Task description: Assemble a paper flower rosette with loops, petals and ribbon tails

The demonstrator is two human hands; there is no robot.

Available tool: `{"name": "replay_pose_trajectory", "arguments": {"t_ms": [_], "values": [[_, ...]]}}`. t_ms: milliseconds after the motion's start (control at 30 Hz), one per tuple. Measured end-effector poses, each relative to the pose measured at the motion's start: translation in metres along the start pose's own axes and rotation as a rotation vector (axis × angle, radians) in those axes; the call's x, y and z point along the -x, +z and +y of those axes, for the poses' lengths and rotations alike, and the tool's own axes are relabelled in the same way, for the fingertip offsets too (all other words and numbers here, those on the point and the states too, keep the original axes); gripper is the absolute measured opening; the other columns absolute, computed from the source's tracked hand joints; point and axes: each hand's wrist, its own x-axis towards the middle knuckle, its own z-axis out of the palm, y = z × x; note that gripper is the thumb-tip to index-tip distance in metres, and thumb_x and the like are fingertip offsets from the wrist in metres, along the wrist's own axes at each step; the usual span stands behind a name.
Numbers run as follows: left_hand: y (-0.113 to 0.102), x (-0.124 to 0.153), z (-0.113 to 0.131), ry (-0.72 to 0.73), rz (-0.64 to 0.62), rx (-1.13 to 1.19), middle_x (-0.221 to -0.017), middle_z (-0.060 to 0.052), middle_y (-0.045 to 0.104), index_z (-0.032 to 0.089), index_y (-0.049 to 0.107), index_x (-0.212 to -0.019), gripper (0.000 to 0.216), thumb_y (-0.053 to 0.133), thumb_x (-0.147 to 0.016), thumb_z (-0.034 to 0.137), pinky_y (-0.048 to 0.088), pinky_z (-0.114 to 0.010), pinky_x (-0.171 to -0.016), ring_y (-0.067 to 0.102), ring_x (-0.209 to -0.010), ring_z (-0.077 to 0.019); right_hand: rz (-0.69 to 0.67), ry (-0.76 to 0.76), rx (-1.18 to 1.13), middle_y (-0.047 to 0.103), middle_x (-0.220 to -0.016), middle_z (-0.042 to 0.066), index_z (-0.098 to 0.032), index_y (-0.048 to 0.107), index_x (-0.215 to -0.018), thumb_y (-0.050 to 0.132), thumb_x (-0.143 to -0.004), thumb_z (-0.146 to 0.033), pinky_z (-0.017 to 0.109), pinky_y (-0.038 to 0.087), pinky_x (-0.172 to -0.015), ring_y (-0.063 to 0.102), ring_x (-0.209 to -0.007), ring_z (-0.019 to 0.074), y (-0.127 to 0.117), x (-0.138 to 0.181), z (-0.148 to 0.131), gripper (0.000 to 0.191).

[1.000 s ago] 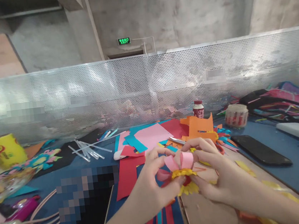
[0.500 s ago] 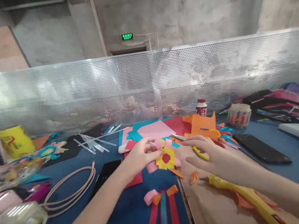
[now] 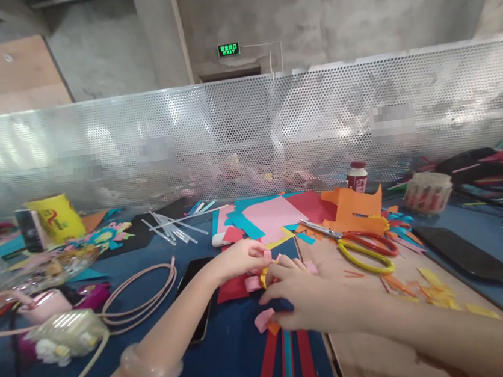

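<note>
My left hand (image 3: 240, 259) is curled with its fingertips pinching a paper flower (image 3: 261, 277) of pink loops around a yellow middle, which lies on the blue table mat (image 3: 217, 362). My right hand (image 3: 311, 295) lies over the flower from the right and hides most of it; its fingers are stretched towards a loose pink paper loop (image 3: 263, 319) and an orange scrap. Red and teal paper strips (image 3: 287, 363) run towards me just below the hands. A pale bangle (image 3: 150, 367) sits on my left wrist.
Scissors with red and yellow handles (image 3: 362, 248) lie on a cardboard sheet (image 3: 382, 294) to the right, near a dark phone (image 3: 470, 255). Coloured paper sheets (image 3: 273, 215), a small bottle (image 3: 357, 177), a tape roll (image 3: 428, 192), glue sticks (image 3: 169, 229), a pink cord (image 3: 140, 286) and a perforated metal screen (image 3: 245, 134) surround them.
The flower went from raised between both hands down onto the mat. My right hand then slid left over it, covering it. The view shifted left.
</note>
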Motion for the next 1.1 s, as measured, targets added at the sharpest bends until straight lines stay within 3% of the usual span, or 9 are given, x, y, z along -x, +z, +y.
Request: {"name": "replay_pose_trajectory", "arguments": {"t_ms": [133, 300, 367, 533, 667, 767, 933, 1100], "values": [[-0.001, 0.002, 0.007, 0.029, 0.070, -0.117, -0.106, -0.012, 0.068, 0.013, 0.064, -0.097, 0.035, 0.060, -0.075, 0.039, 0.046, -0.032, -0.082, 0.062, -0.100, -0.0250, -0.031, -0.053, -0.007, 0.057, -0.101, 0.002, -0.029, 0.071, -0.079, 0.061, -0.080, -0.044, 0.037, 0.038, -0.083, 0.043, -0.106, 0.0250, -0.002, -0.004, 0.001, 0.018], [-0.012, 0.011, 0.021, 0.054, 0.167, -0.224, -0.100, -0.008, 0.069, 0.016, 0.066, -0.091, 0.033, 0.054, -0.079, 0.045, 0.043, -0.031, -0.082, 0.062, -0.094, -0.0238, 0.180, -0.118, -0.022, 0.059, -0.089, -0.001, -0.024, 0.066, -0.076, 0.064, -0.076, -0.031, 0.035, 0.037, -0.080, 0.046, -0.089, 0.0183, 0.009, -0.004, 0.019, 0.007], [-0.017, 0.018, 0.027, 0.047, 0.099, -0.241, -0.090, -0.005, 0.070, 0.017, 0.066, -0.085, 0.033, 0.056, -0.078, 0.048, 0.044, -0.030, -0.074, 0.063, -0.085, -0.0219, 0.225, -0.094, -0.039, 0.060, -0.088, -0.001, -0.023, 0.066, -0.076, 0.064, -0.074, -0.026, 0.035, 0.036, -0.081, 0.046, -0.086, 0.0175, 0.009, -0.003, 0.024, 0.004], [-0.019, 0.027, 0.035, -0.013, -0.234, -0.280, -0.081, -0.002, 0.068, 0.020, 0.063, -0.087, 0.036, 0.071, -0.065, 0.047, 0.045, -0.027, -0.065, 0.063, -0.074, -0.0195, 0.196, -0.051, -0.058, 0.060, -0.080, 0.000, -0.022, 0.065, -0.074, 0.061, -0.074, -0.018, 0.034, 0.037, -0.079, 0.047, -0.083, 0.0175, -0.001, 0.001, 0.023, 0.006], [-0.014, 0.023, 0.032, 0.043, -0.126, -0.337, -0.088, -0.004, 0.067, 0.020, 0.063, -0.091, 0.032, 0.064, -0.073, 0.047, 0.044, -0.028, -0.069, 0.061, -0.081, -0.0198, 0.187, -0.023, -0.079, 0.063, -0.072, -0.001, -0.022, 0.065, -0.074, 0.058, -0.078, -0.018, 0.035, 0.038, -0.080, 0.051, -0.079, 0.0167, -0.013, 0.003, 0.023, 0.009], [-0.008, 0.019, 0.027, 0.134, -0.047, -0.503, -0.099, -0.006, 0.062, 0.021, 0.065, -0.094, 0.039, 0.072, -0.064, 0.045, 0.043, -0.031, -0.076, 0.056, -0.092, -0.0241, 0.245, 0.053, -0.037, 0.064, -0.069, -0.002, -0.023, 0.064, -0.072, 0.057, -0.080, -0.021, 0.035, 0.039, -0.077, 0.055, -0.075, 0.0166, -0.025, 0.006, 0.033, 0.011], [-0.001, 0.017, 0.021, 0.178, -0.090, -0.680, -0.098, -0.007, 0.059, 0.020, 0.063, -0.098, 0.043, 0.076, -0.061, 0.038, 0.041, -0.034, -0.080, 0.052, -0.095, -0.0263, 0.328, 0.077, 0.065, 0.068, -0.076, -0.001, -0.024, 0.062, -0.074, 0.053, -0.080, -0.023, 0.041, 0.039, -0.077, 0.059, -0.077, 0.0200, -0.043, 0.026, 0.056, 0.011], [-0.006, 0.016, 0.021, 0.199, -0.171, -0.594, -0.097, -0.005, 0.060, 0.023, 0.063, -0.105, 0.042, 0.074, -0.065, 0.031, 0.042, -0.030, -0.078, 0.054, -0.092, -0.0232, 0.225, 0.049, 0.198, 0.067, -0.096, -0.001, -0.028, 0.063, -0.081, 0.055, -0.082, -0.022, 0.037, 0.041, -0.075, 0.057, -0.095, 0.0217, -0.052, 0.052, 0.061, 0.011]]}}
